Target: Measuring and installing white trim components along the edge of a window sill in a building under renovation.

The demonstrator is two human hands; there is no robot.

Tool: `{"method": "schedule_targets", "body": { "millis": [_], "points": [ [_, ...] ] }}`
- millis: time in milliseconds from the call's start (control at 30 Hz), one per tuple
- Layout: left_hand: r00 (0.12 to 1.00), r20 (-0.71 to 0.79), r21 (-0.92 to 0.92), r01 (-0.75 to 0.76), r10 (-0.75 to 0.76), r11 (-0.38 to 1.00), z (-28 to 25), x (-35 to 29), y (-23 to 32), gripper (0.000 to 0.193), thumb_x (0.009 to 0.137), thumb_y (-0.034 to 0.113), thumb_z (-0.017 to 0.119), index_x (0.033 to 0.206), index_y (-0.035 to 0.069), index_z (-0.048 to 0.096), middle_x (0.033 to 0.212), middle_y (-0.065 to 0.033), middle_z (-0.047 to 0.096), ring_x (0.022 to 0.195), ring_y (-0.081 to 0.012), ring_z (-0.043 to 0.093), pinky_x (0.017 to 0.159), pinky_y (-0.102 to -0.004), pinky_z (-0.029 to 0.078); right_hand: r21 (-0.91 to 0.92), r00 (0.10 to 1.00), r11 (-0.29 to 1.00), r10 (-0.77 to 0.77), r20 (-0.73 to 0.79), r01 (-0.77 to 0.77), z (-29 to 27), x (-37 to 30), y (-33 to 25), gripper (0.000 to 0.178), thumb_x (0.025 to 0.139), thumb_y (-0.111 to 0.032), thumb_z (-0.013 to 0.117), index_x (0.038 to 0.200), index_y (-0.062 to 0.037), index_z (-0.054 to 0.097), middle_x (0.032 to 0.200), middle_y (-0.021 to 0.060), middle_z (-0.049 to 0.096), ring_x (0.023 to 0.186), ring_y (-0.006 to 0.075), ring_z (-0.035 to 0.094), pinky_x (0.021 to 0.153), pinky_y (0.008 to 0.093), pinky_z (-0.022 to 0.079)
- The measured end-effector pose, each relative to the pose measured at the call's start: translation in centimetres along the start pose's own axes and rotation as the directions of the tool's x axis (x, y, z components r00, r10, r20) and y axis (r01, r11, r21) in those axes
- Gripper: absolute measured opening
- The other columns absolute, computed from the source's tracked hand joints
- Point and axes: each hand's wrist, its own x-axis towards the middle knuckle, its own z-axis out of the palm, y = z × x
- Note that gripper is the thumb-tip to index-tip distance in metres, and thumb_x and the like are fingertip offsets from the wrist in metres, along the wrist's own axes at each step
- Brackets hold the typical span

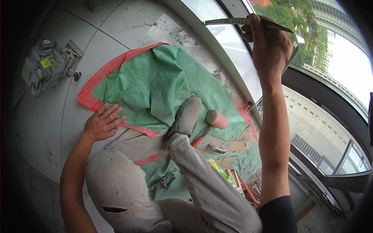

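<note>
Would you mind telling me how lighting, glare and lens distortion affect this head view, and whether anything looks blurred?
In the head view, daylight through the window blows out its upper right; the window frame and floor tile joints bow from fisheye distortion; the corners fall black; the right hand with its tape measure and the left hand look sharp.

We see a pale tiled floor [46, 116]. A green sheet [155, 81] with a red edge lies spread across its middle, a rubber mallet [216, 119] on the sheet's right part. Far left on the bare tiles lies a grey power tool [46, 66]. Near right, hand tools [241, 182] lie jumbled.
</note>
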Motion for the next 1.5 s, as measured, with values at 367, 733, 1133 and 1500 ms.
{"method": "schedule_targets", "body": {
  "millis": [367,733,1133,1500],
  "points": [
    [1.0,0.001,-0.01,-0.001,0.001,1.0,0.1,-0.5,-0.2,0.073,0.086,0.037,0.077,0.156,0.025,0.058,0.169,-0.0052,0.047,0.16,-0.026,0.039,0.136,-0.0527,0.023,-0.102,0.999,0.995,-0.008,0.034,0.011,0.4,1.1,1.0,0.023,0.107,-0.02,0.074,0.112,0.0014,0.081,0.087,0.0103,0.083,0.072,0.0139,0.078,0.071,0.0269,0.061],
    [1.0,-0.024,-0.044,0.009,-0.01,0.999,0.2,-0.7,-0.3,0.073,0.083,0.031,0.079,0.153,0.023,0.06,0.167,-0.0067,0.05,0.158,-0.0278,0.042,0.135,-0.054,0.027,-0.045,0.999,0.998,-0.047,-0.009,0.046,1.5,0.7,0.9,0.032,0.105,-0.031,0.076,0.1,-0.0006,0.083,0.076,0.0069,0.081,0.068,0.0134,0.077,0.071,0.027,0.058],
    [1.0,-0.003,0.001,-0.003,0.003,1.0,0.4,-0.8,-0.3,0.074,0.088,0.036,0.074,0.158,0.023,0.054,0.171,-0.0064,0.045,0.162,-0.0263,0.037,0.137,-0.0521,0.021,-0.088,1.0,0.996,-0.016,0.018,0.018,1.5,1.1,0.8,0.026,0.107,-0.023,0.075,0.107,0.0022,0.079,0.085,0.0097,0.083,0.072,0.0135,0.078,0.071,0.0272,0.061],
    [1.0,0.001,-0.01,0.009,-0.009,1.0,0.4,-0.4,-0.3,0.077,0.085,0.035,0.077,0.158,0.024,0.055,0.171,-0.0061,0.044,0.162,-0.0265,0.036,0.137,-0.0522,0.022,-0.144,0.997,0.988,0.045,-0.067,-0.054,-1.7,5.0,3.0,0.039,0.107,-0.036,0.074,0.1,0.0005,0.083,0.084,0.0088,0.083,0.074,0.0148,0.079,0.077,0.029,0.061]
  ]
}}
